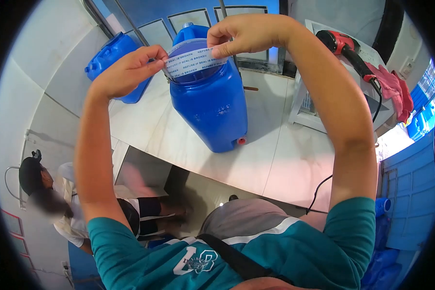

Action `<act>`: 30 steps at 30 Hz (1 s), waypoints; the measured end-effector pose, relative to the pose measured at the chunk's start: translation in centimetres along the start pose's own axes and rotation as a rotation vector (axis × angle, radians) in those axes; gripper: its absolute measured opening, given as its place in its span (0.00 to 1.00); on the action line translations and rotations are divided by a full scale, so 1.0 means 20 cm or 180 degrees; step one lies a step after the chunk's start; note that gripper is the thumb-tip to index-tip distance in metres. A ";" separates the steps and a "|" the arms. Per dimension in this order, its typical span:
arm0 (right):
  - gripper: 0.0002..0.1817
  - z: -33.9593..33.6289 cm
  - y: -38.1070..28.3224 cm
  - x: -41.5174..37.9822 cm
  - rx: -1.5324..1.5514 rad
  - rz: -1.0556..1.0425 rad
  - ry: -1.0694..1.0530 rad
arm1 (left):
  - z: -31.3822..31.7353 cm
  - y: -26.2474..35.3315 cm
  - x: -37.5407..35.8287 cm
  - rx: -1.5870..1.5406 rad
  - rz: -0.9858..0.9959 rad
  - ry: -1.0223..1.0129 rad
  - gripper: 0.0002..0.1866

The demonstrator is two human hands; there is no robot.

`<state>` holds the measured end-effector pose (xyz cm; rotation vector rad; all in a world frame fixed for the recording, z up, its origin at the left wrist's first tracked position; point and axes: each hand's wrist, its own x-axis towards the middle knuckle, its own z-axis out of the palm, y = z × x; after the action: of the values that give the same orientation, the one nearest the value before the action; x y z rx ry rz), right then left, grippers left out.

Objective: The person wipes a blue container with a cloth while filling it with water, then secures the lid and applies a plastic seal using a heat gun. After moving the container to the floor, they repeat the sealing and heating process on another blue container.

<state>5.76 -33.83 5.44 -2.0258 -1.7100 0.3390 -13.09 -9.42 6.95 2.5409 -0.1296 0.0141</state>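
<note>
A blue jug [210, 106] stands on the pale tiled counter, with a small red plug low on its front. Across its top part stretches a clear printed seal band [191, 65] reading "REFUSE IF SEAL IS BROKEN". My left hand [130, 70] pinches the band's left end between thumb and fingers. At the band's right end, my right hand [244, 36] grips its upper edge near the jug's handle. Whether the band goes all the way round the jug is hidden.
Another blue jug [116, 65] is at the back left. A red and black heat gun [345, 50] lies on a white stand [302, 104] at right, beside pink gloves [391, 89]. A cable hangs over the counter's front edge. Another person [67, 193] sits at lower left.
</note>
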 end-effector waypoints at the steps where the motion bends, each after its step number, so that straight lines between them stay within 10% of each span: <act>1: 0.18 0.00 0.01 0.01 -0.0088 -0.0126 0.0009 | -0.01 -0.01 -0.01 -0.0034 0.0047 -0.0096 0.11; 8: 0.12 0.05 -0.15 -0.05 -0.0670 -0.0310 0.0365 | 0.02 0.07 -0.09 0.1314 0.0551 -0.0146 0.13; 13: 0.15 0.12 -0.11 -0.06 -0.1631 -0.0680 0.0792 | 0.06 0.20 -0.10 0.1505 0.0426 0.0733 0.33; 16: 0.18 0.12 -0.08 -0.06 -0.1474 -0.0715 0.1146 | 0.05 0.19 0.08 0.1974 0.1506 0.0860 0.48; 19: 0.20 -0.04 -0.01 -0.14 -0.1316 -0.0570 0.1399 | 0.14 0.16 0.21 0.1719 0.1002 0.0342 0.58; 27: 0.25 -0.55 0.53 -0.73 -0.2091 0.3429 0.0608 | 0.15 0.11 0.35 0.1368 0.0152 -0.0594 0.63; 30: 0.26 -0.43 0.49 -0.85 -0.1737 0.3720 0.0896 | 0.14 0.11 0.35 0.1242 0.0170 -0.0541 0.63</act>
<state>14.83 -53.11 6.17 -3.1046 -0.2878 -0.0955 -6.31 -13.39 6.18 2.9254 -0.2858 -0.1717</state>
